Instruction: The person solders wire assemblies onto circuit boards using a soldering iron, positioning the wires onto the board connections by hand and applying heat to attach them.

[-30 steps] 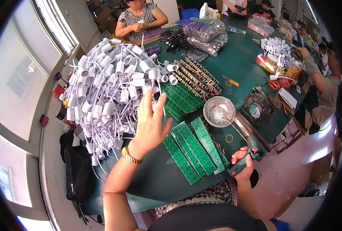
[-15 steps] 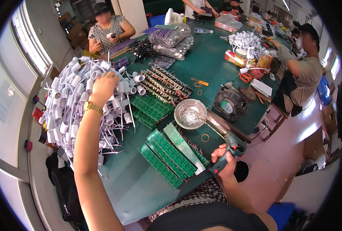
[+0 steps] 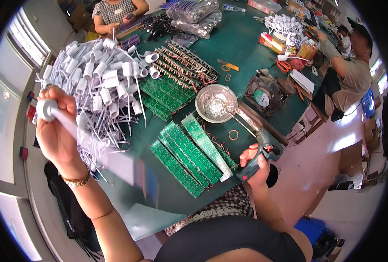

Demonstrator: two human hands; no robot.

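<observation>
My left hand (image 3: 57, 135) is raised at the left, its fingers closed round a white plastic lamp socket (image 3: 46, 110). The socket's pale wires trail down to the right, smeared by motion. Behind it lies a big heap of similar white sockets with wires (image 3: 100, 70). Below the metal bowl, my right hand (image 3: 258, 168) grips the dark green handle of a soldering gun (image 3: 268, 150). Its long metal front end reaches to the rim of the bowl (image 3: 216, 102), which holds shiny silvery bits. Long green circuit boards (image 3: 187, 155) lie side by side between my hands.
More green boards (image 3: 165, 96) and a stack of boards with components (image 3: 185, 65) lie beyond. A dark fan (image 3: 266, 92) stands right of the bowl, near an orange-handled knife (image 3: 229, 65). Plastic bags (image 3: 198, 17) lie farther back. Two people work at the table.
My left hand has left the heap and swung left and nearer, bringing a lamp socket with its wires. My right hand still holds the soldering gun in nearly the same place. The view has tilted downward.
</observation>
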